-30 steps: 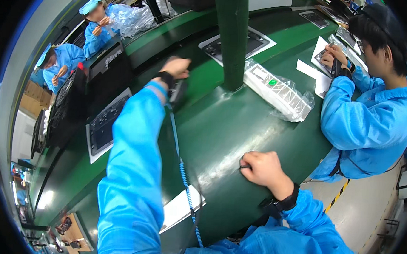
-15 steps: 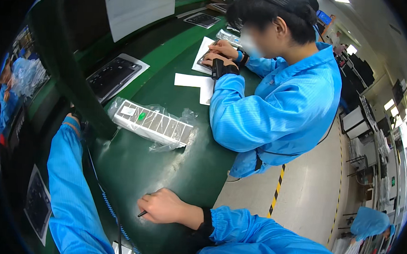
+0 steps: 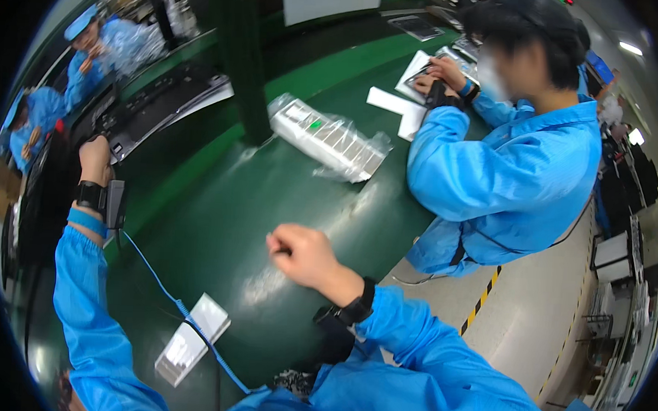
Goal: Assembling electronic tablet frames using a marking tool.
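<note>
My left hand (image 3: 96,156) reaches far left, closed at the near corner of a flat dark panel (image 3: 167,108) with a white sheet under it. Its fingertips are partly hidden. Over the green table my right hand (image 3: 308,256) is a blurred fist, and a small dark end of a pen-like tool (image 3: 285,253) shows in it. Beyond that hand lies a long white pack in clear plastic (image 3: 329,138), bearing a green dot. Below and to its left rests a white rectangular block (image 3: 194,340), crossed by a blue coiled cord (image 3: 189,319) running from my left wrist.
A dark green post (image 3: 243,60) stands between the panel and the plastic-wrapped pack. At the right, a co-worker (image 3: 502,162) in blue bends over a piece on white paper (image 3: 410,74). Two more people (image 3: 91,59) are across the line. The table (image 3: 215,252) is green.
The view has swung left. My left hand has come out from behind the post, and the dark panel has shifted left with it. My right fist has lifted off the table.
</note>
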Action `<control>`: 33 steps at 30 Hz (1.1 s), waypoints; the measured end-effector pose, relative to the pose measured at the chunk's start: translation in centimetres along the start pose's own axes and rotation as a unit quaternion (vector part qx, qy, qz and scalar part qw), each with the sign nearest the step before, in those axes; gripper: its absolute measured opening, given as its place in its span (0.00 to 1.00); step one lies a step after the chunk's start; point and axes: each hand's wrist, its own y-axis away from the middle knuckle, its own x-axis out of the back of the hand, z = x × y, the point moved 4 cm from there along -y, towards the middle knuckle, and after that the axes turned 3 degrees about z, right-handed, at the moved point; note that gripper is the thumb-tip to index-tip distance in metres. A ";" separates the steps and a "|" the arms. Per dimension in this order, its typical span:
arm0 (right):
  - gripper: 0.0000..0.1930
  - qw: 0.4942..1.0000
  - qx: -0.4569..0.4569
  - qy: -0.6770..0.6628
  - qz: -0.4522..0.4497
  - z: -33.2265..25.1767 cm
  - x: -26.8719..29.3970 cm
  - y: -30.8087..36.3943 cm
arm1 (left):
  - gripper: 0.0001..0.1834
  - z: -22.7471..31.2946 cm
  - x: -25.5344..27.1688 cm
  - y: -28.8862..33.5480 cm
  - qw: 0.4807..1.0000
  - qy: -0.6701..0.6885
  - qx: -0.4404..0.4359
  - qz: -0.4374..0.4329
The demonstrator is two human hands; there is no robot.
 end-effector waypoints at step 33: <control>0.13 0.989 -0.106 0.064 0.083 -2.4 6.7 5.0 | 0.25 -1.2 12.4 51.2 0.927 -0.325 -0.156 -0.104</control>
